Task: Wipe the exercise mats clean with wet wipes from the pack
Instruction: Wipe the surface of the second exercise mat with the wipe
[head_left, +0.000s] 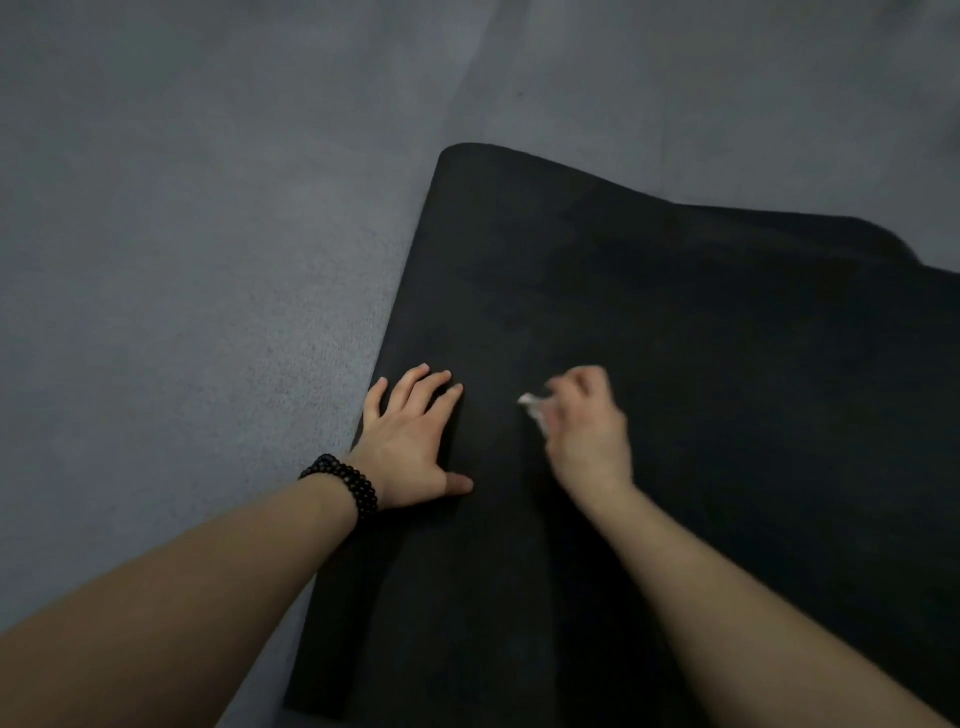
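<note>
While the left hand (415, 441) is pressing flat, fingers spread, on the black mat (675, 364), the blurred right hand (584, 421) is apparently gripping a wet wipe (531, 402); strokes should be overlapping rightward.

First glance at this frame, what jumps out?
Two bare arms reach in from the bottom edge onto a black exercise mat lying on grey carpet. The left hand, with a black bead bracelet on its wrist, rests flat near the mat's left edge. The right hand, motion-blurred, grips a crumpled white wet wipe against the mat.
</note>
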